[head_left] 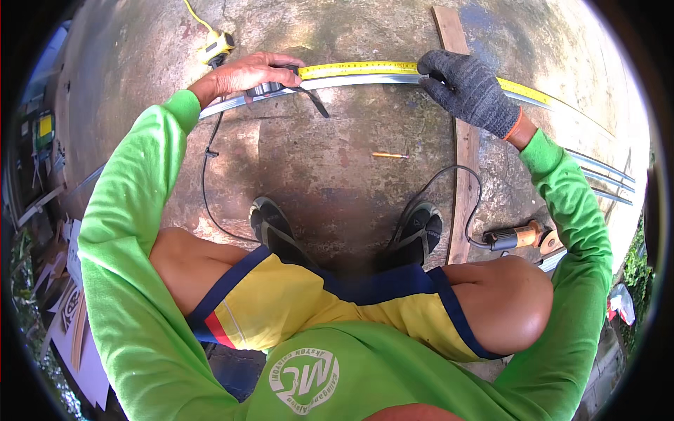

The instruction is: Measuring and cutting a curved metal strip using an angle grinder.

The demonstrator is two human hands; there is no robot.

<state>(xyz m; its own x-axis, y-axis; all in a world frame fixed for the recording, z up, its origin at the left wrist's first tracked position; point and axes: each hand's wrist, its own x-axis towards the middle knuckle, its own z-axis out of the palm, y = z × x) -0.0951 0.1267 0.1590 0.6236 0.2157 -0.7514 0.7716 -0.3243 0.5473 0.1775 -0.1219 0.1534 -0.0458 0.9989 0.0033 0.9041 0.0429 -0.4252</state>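
A long, thin silvery metal strip [372,80] crosses in front of me over the concrete floor. Along its far edge runs the yellow blade [351,69] of a tape measure, pulled out to the right. My bare left hand [253,73] is closed round the dark tape measure case [265,89], whose black wrist strap [314,102] dangles toward me. Farther right, my right hand [469,92], in a dark grey knitted glove, pinches the blade against the strip with curled fingers. Part of the blade is hidden beneath that glove.
A wooden plank [463,182] lies under the strip at right. Near my right knee is an orange angle grinder [518,236] with a black cord. A yellow pencil [390,155] rests mid-floor. A yellow cord connector [217,48] lies far left; more metal strips [602,174] lie right.
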